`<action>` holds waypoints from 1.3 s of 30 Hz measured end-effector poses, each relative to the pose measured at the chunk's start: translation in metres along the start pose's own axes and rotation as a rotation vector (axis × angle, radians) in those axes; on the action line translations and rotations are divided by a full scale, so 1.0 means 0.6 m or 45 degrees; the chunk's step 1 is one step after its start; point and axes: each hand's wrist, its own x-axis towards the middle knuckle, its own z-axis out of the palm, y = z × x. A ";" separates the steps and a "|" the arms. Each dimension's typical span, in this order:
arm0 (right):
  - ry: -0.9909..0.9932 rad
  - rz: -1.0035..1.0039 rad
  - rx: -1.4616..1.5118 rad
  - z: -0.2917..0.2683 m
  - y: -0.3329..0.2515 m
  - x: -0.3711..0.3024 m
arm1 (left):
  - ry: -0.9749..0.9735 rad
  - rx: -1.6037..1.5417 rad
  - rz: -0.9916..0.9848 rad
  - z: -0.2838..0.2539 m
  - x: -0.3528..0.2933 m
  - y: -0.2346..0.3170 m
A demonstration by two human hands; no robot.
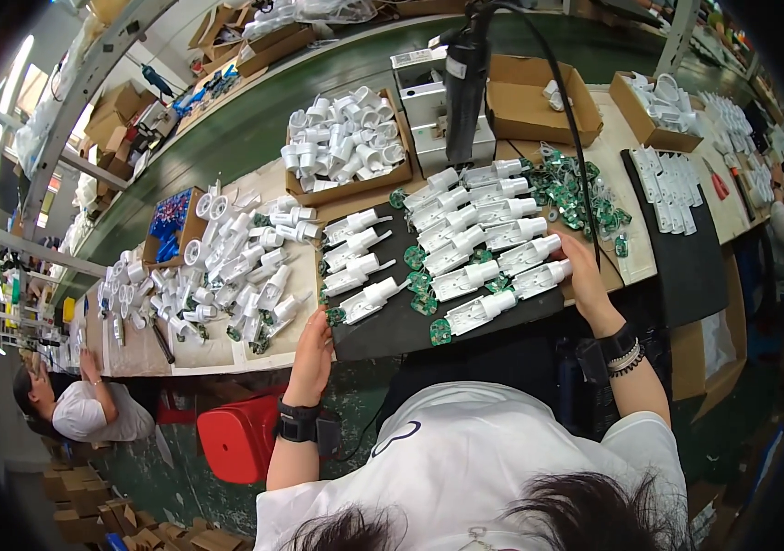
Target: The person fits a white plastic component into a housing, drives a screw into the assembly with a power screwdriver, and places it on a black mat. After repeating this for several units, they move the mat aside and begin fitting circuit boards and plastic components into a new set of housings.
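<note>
A black board point(384, 342) lies in front of me at the table's front edge. On it are rows of white plastic housings point(372, 300), open-topped with round necks, many with small green circuit boards point(421, 292) beside their ends. My left hand point(313, 356) grips the board's left end, its fingers along the edge beside the nearest housing. At the right end, my right hand point(583, 277) holds the board's side, fingertips close to the necks of the last housings. The undersides of both grips are hidden. Each wrist wears a black band.
Loose white housings point(226, 262) are heaped left, near a box of blue parts point(171, 225). Behind stand a carton of white caps point(346, 142) and a metal machine point(438, 119). Green circuit boards point(575, 193) are piled right, before another black board point(681, 266). A red stool point(234, 441) stands below.
</note>
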 end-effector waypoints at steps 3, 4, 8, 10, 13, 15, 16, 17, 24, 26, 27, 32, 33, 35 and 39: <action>-0.012 0.029 -0.035 0.006 -0.004 -0.004 | 0.108 -0.056 0.287 0.010 0.005 -0.029; -0.012 0.036 -0.035 0.008 -0.005 -0.006 | 0.111 -0.061 0.284 0.019 0.004 -0.032; 0.036 0.039 0.008 0.031 -0.012 -0.017 | 0.221 0.086 0.401 0.045 -0.005 -0.033; 0.062 0.035 0.026 0.038 -0.012 -0.020 | 0.263 0.128 0.451 0.045 -0.007 -0.040; 0.084 0.018 0.220 0.044 -0.002 -0.022 | 0.291 0.162 0.473 0.058 -0.019 -0.037; 0.088 0.010 0.233 0.046 0.004 -0.025 | 0.333 0.187 0.474 0.067 -0.033 -0.031; 0.091 0.004 0.249 0.047 0.011 -0.026 | 0.352 0.185 0.480 0.067 -0.035 -0.035; 0.090 0.000 0.267 0.047 0.018 -0.028 | 0.325 0.201 0.499 0.068 -0.037 -0.038; 0.079 -0.019 0.229 0.059 -0.017 -0.053 | 0.393 0.283 0.677 0.063 -0.074 -0.026; 0.039 -0.011 0.233 0.077 -0.034 -0.056 | 0.380 0.277 0.674 0.051 -0.089 -0.016; 0.027 -0.008 0.230 0.086 -0.041 -0.057 | 0.372 0.273 0.672 0.046 -0.098 -0.011; -0.110 -0.059 0.159 0.152 -0.095 -0.050 | 0.433 0.255 0.663 0.014 -0.146 0.041; -0.125 -0.060 0.159 0.167 -0.105 -0.045 | 0.438 0.232 0.676 0.002 -0.149 0.047; -0.236 -0.063 0.125 0.199 -0.124 -0.028 | 0.452 0.188 0.705 -0.022 -0.154 0.059; -0.369 -0.068 0.119 0.292 -0.159 0.005 | 0.523 0.149 0.741 -0.079 -0.164 0.082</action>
